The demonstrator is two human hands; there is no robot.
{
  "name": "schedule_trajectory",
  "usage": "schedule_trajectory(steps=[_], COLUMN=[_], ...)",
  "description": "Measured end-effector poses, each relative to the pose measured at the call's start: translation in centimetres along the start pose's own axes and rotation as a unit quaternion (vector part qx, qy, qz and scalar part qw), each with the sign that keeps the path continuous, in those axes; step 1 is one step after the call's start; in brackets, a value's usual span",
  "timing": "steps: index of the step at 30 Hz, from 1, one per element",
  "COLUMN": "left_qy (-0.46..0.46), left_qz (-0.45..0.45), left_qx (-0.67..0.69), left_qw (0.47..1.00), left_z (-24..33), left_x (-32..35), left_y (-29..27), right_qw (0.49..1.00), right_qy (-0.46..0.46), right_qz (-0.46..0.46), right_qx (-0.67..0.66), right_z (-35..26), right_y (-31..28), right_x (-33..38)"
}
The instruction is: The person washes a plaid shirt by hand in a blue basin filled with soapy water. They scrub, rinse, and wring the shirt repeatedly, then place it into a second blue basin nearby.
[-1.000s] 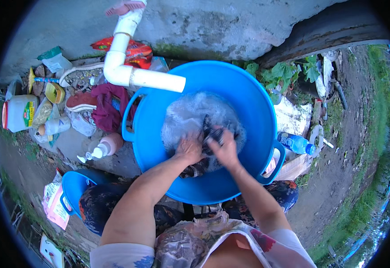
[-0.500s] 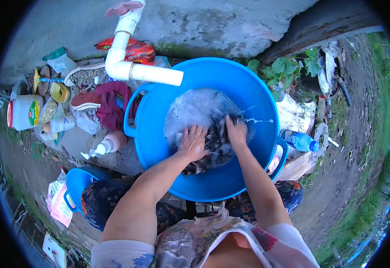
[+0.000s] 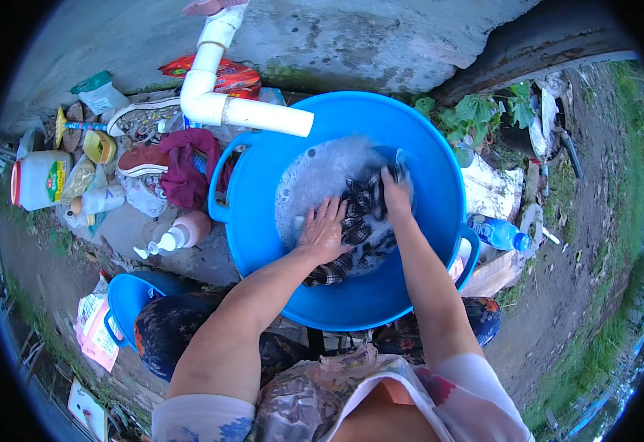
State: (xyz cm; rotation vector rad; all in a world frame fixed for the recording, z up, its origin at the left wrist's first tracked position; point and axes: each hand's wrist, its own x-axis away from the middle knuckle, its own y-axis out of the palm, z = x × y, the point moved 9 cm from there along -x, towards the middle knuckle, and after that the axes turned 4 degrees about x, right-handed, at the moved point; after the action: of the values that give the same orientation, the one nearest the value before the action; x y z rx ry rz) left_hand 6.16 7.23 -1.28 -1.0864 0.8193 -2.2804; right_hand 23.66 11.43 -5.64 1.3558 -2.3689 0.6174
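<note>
A large blue tub stands between my knees, with foamy water in it. In the water lies a dark plaid cloth garment, wet and bunched, its lower part under suds. My left hand rests on its near left part, fingers stretched out and slightly apart. To the right, my right hand is closed round a raised fold of the garment; its fingertips are blurred and partly hidden by cloth.
A white pipe spout juts over the tub's far left rim. Shoes, a maroon cloth, a pump bottle and a white jug crowd the left. A small blue bucket stands by my left knee; a blue bottle lies right.
My right hand has moved up and away from me, lifting and pushing the plaid garment, so more of it shows above the suds. The left hand has stayed nearly in place.
</note>
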Motion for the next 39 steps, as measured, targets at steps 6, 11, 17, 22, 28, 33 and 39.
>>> schedule_trajectory(steps=[6,11,17,22,28,33,39], left_qy=[0.003,-0.012,-0.020,0.006,0.002,-0.002,-0.076], left_qz=[-0.111,-0.017,-0.021,-0.119,0.030,0.043,-0.048], left_qx=[0.010,-0.067,-0.022,-0.136,-0.055,-0.021,-0.004], left_qw=[0.994,0.998,0.999,0.983,0.998,0.999,0.996], left_z=[-1.4,-0.1,-0.6,-2.5,-0.4,-0.6,-2.7], left_x=[-0.1,-0.5,-0.1,0.1,-0.4,-0.4,0.2], left_y=[3.2,0.1,0.4,5.1,0.2,0.1,2.2], right_qw=[0.821,0.901,0.995,0.858,0.854,0.992,0.825], right_qy=[-0.378,-0.203,0.074,-0.309,-0.262,0.097,-0.320], right_qz=[-0.020,-0.087,-0.050,-0.062,-0.015,-0.008,-0.006], right_qx=[0.428,0.372,0.052,0.406,0.449,0.076,0.467], right_z=[-3.4,-4.2,2.1,-2.8,-3.9,-0.7,-3.8], right_y=[6.0,7.1,-0.3,6.4,7.6,-0.7,5.3], right_x=[13.8,2.5,1.7,14.8,3.0,1.8,13.7])
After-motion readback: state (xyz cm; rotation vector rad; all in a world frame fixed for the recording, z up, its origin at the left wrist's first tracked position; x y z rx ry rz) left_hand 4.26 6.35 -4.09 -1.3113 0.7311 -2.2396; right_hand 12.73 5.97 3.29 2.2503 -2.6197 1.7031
